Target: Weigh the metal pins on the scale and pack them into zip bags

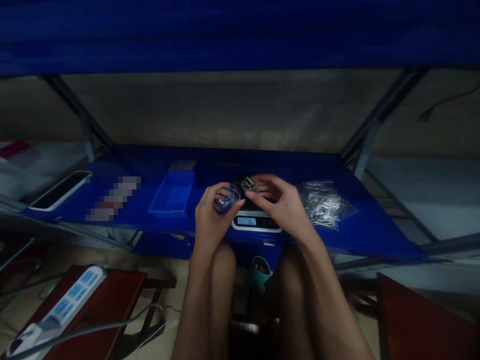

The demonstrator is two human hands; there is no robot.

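Observation:
A small clear plastic container is gripped between the thumb and fingers of my left hand. In my right hand is another small clear cup, which holds some thin metal pieces. Both hands are above the blue table, the two containers a short gap apart. Under my right hand lies a digital scale with a lit display; part of its top is hidden. Right of that hand, clear plastic bags hold many thin shiny metal pieces.
Left of my hands sits a blue tray, with a small clear packet behind it. A white-edged tablet-like device lies at the table's left end. A power strip rests on a brown stool, lower left.

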